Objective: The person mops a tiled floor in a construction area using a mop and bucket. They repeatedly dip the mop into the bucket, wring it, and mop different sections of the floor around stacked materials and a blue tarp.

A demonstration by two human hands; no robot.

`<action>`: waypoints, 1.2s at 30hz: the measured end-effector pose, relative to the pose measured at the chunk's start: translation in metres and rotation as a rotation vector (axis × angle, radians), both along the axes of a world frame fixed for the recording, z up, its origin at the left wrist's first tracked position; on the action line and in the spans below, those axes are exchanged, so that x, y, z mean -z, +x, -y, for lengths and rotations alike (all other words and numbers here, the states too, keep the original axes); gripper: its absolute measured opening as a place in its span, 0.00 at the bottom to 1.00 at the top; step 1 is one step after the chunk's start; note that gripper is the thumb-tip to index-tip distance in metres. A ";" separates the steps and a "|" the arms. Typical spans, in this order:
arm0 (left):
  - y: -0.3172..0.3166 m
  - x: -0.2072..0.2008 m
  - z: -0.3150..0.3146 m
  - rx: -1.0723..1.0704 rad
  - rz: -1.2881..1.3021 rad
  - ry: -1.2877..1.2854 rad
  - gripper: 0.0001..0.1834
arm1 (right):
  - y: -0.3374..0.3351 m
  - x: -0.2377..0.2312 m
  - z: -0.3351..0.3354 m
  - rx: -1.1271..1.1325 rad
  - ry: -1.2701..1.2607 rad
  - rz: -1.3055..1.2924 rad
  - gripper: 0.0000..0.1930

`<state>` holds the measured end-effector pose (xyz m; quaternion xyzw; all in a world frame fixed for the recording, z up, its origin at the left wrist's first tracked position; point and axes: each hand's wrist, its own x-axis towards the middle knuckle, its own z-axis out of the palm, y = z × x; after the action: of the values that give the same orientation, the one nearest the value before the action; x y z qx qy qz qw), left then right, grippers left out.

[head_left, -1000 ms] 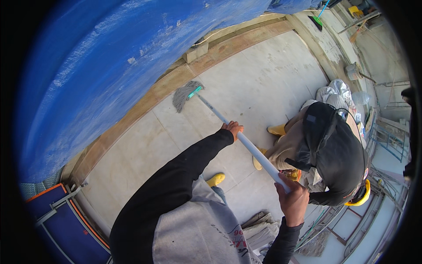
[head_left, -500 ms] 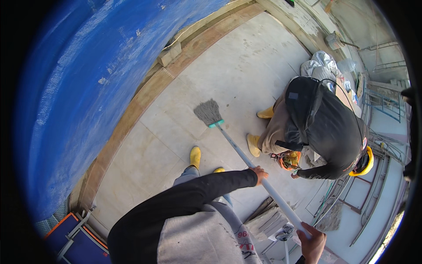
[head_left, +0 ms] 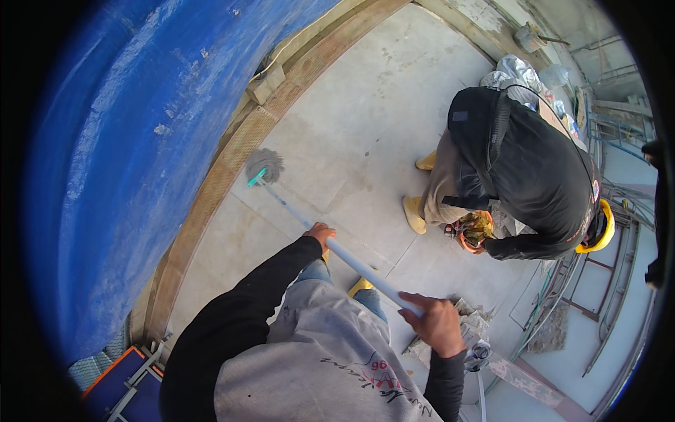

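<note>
With the view as a clock face and twelve at its top, we found the right hand (head_left: pixel 434 323) nearest, between four and five o'clock, its fingers wrapped around the upper end of the mop (head_left: pixel 364 270). A little farther out, just below the centre toward seven, the left hand (head_left: pixel 320 235) was closed around the same handle lower down, knuckles up. The hands were well apart, and we judged that this spacing gave leverage: the rear hand seemed suited to pushing and turning, the front one to guiding. A yellow boot (head_left: pixel 360 285) stood beneath the handle, set there, we supposed, for balance.

The mop's long axis ran slantwise from about half past four, at the right hand, to half past ten, where the grey mop head (head_left: pixel 273 166) lay on the pale floor (head_left: pixel 401 98). The handle sloped down and away from the body, and the teal clamp (head_left: pixel 256 177) sat crosswise at its far end, with the strands bunched mostly toward one o'clock from it. The head rested just beside the brown edging strip (head_left: pixel 242 137), before the blue sheeting (head_left: pixel 140 162) at nine to ten.

Toward three o'clock we saw a co-worker (head_left: pixel 541 169) bent over an orange bucket (head_left: pixel 472 235), apart from the mop, and beyond, near two, silvery bags (head_left: pixel 519 70) were heaped, perhaps to leave walking room
</note>
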<state>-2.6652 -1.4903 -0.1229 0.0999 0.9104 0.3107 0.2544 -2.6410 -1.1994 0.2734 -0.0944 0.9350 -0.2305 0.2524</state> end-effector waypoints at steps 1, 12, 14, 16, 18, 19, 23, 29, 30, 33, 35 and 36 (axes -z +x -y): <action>0.005 0.002 -0.002 0.010 0.028 -0.047 0.10 | 0.005 0.000 -0.002 -0.008 0.064 0.019 0.17; 0.059 -0.071 -0.373 0.042 -0.008 0.328 0.20 | 0.085 -0.116 -0.242 0.272 0.336 -0.161 0.17; 0.065 -0.075 -0.400 0.037 0.021 0.287 0.20 | 0.081 -0.111 -0.279 0.497 0.282 -0.005 0.17; 0.085 -0.065 -0.394 0.026 -0.018 0.330 0.18 | 0.080 -0.100 -0.301 0.299 0.122 -0.007 0.15; 0.115 -0.043 -0.359 0.010 -0.053 0.245 0.14 | 0.078 -0.071 -0.299 0.095 0.109 -0.013 0.14; 0.135 -0.031 -0.333 -0.047 -0.074 0.240 0.13 | 0.082 -0.054 -0.291 -0.030 0.055 -0.052 0.14; 0.209 0.001 -0.228 -0.168 0.129 -0.011 0.10 | 0.118 0.010 -0.236 -0.258 0.049 -0.052 0.15; 0.212 -0.004 -0.283 -0.241 -0.010 0.069 0.10 | 0.149 -0.021 -0.258 -0.179 0.201 -0.192 0.17; 0.194 -0.009 -0.311 -0.257 -0.117 0.169 0.14 | 0.150 -0.039 -0.270 -0.144 0.267 -0.209 0.17; 0.141 -0.033 -0.390 -0.190 -0.178 0.237 0.18 | 0.155 -0.082 -0.292 0.027 0.372 -0.294 0.18; 0.111 -0.045 -0.428 -0.125 -0.202 0.299 0.17 | 0.160 -0.098 -0.300 0.108 0.437 -0.290 0.18; 0.101 -0.049 -0.444 -0.086 -0.196 0.326 0.15 | 0.165 -0.103 -0.302 0.135 0.487 -0.270 0.18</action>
<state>-2.5639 -1.0464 -0.0742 0.1304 0.8719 0.4534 0.1313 -2.4758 -0.8975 0.3767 0.0017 0.9922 -0.0008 0.1250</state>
